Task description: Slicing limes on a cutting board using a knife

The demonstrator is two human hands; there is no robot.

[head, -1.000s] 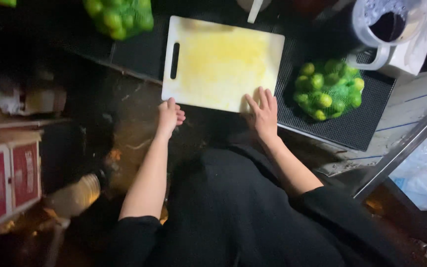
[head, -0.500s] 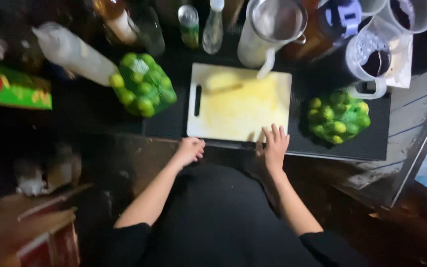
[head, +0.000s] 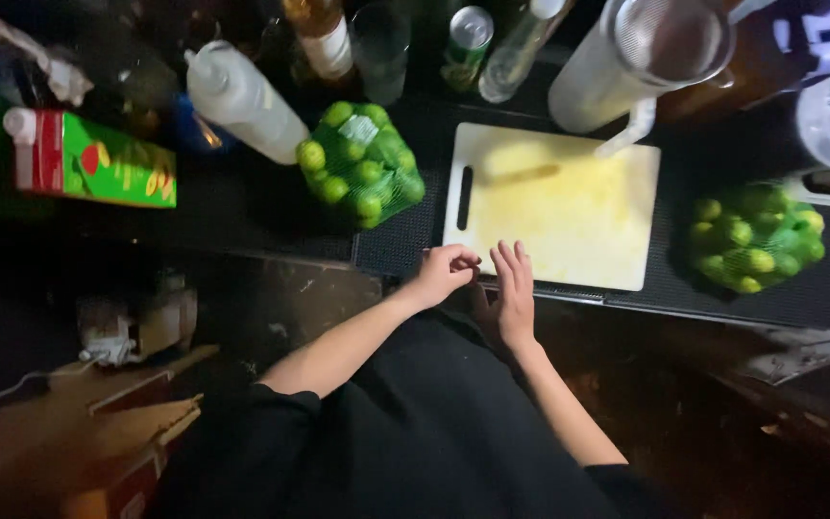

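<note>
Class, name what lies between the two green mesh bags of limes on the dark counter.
In the head view, the white plastic cutting board lies between the left lime bag and the right lime bag.

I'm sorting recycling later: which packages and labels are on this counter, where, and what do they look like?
Carton: far left, lying flat, green box with red end.
Left net bag of limes: beside the cutting board, pale tag.
Right net bag of limes: right of the board.
Can: back, green.

Bar counter: bottles [head: 324, 38], lime bags [head: 362, 163], rubber mat [head: 799, 298].
</note>
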